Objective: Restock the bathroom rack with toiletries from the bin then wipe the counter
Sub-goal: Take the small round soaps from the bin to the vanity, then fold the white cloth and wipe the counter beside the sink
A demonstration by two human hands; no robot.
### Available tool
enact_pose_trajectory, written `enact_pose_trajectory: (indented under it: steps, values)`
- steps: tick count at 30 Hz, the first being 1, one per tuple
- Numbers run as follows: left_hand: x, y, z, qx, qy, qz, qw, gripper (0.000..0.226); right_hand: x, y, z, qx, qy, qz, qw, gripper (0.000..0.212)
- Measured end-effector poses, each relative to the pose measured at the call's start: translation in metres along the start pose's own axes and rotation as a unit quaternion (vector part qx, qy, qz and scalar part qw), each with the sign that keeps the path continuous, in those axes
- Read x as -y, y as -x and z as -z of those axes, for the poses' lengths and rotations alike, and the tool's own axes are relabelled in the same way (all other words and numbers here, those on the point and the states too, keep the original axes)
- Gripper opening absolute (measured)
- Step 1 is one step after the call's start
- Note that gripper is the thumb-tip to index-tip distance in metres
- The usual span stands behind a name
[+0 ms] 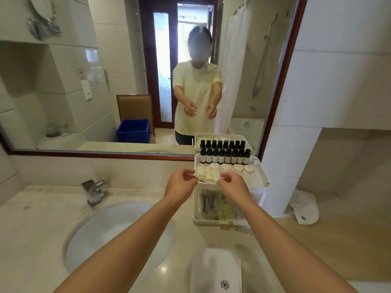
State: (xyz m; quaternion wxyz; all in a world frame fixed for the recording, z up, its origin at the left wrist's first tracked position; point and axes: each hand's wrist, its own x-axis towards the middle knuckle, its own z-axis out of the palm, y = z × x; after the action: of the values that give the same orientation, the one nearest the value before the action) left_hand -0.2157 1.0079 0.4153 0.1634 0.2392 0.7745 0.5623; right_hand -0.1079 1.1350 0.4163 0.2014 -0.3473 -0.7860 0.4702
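Pale veined stone forms the bench (42,218), glossy, with an oval white basin (110,229) sunk into it and a blocky chrome tap (96,192) behind. A white plastic rack (261,172) with two tiers stands against the wood-framed mirror (84,153). On its top tray are a row of dark, black-capped bottles (224,157), round wrapped soaps (239,168) and flat, pale yellow sachets (208,176) at the front left.

Both bare forearms reach straight forward. The left hand (179,186) and the right hand (233,186) are curled, and each grip pinches an edge of the sachets between thumb and fingertips, left at the stack's left edge, right at its front.

Behind the arms, the lower tier's contents (213,206) are blurred: yellowish packets and something dark. A soft folded white towel (215,269) with a flower emblem is cut off at the bottom edge. The blue ribbed bin (133,130) shows only as a reflection.
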Motion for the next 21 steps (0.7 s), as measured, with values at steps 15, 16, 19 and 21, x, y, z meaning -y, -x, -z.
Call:
enact_pose_trajectory:
  steps: [15,16,19,21]
  values:
    - [0.057,0.152,0.056,0.015,0.023,0.022,0.999,0.03,-0.024,0.172,-0.034,0.01,0.0,-0.04,0.999,0.038]
    - [0.063,0.155,0.054,0.02,0.021,0.026,0.999,0.03,-0.03,0.177,-0.036,0.01,-0.002,-0.046,0.999,0.039]
    - [0.081,0.162,0.048,0.031,0.014,0.041,0.999,0.03,-0.05,0.185,-0.042,0.013,-0.005,-0.074,0.997,0.039]
    - [0.092,0.165,0.042,0.039,0.004,0.05,0.998,0.03,-0.064,0.189,-0.046,0.02,0.003,-0.09,0.996,0.041]
